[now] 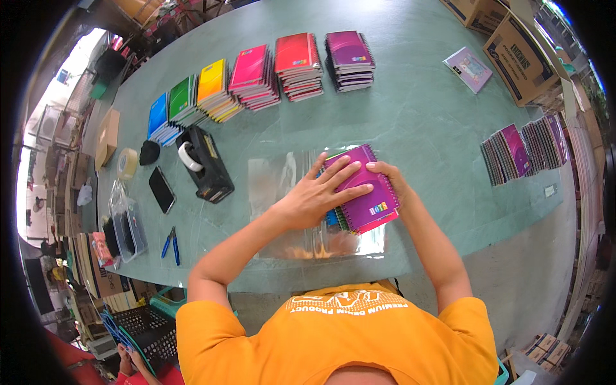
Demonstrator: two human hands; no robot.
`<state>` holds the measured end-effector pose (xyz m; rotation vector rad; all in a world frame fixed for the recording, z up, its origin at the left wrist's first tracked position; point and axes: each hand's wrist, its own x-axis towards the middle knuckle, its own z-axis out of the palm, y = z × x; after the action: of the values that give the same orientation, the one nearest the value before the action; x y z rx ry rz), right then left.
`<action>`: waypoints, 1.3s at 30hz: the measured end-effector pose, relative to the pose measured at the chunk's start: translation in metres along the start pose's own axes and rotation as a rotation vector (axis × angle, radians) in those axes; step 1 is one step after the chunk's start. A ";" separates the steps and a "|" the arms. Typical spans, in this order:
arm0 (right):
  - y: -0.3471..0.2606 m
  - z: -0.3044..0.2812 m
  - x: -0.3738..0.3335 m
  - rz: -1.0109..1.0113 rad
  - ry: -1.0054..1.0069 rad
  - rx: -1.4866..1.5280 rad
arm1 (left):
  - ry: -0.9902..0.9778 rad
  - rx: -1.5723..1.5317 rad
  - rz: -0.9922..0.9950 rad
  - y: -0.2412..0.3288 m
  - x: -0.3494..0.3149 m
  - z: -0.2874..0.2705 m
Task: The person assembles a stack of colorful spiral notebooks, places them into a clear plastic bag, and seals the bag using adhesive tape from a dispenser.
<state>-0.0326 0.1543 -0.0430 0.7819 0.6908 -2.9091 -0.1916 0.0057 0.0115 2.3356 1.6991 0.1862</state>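
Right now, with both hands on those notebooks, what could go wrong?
The notebooks could slide out of line: coloured edges stick out beneath the purple cover, and the left hand lies spread across it, with the right hand at its edge.

The clear plastic around the pile looks thin and glossy, so it might crease or shift.

The pink stack has uneven edges, so a knock might spread it.
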 end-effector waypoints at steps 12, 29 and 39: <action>0.047 0.089 0.046 -0.292 0.098 -0.528 | 0.803 -0.746 -0.268 -0.018 -0.109 0.052; 0.134 0.062 0.058 -0.944 0.239 -0.949 | 0.839 -0.888 -0.486 -0.014 -0.101 0.112; 0.130 0.050 0.051 -0.991 0.213 -0.938 | 0.848 -0.733 -0.386 -0.018 -0.098 0.128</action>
<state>-0.0788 0.0188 -0.0825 0.6990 2.7992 -2.4716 -0.2073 -0.0979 -0.1129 1.4019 1.8763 1.5780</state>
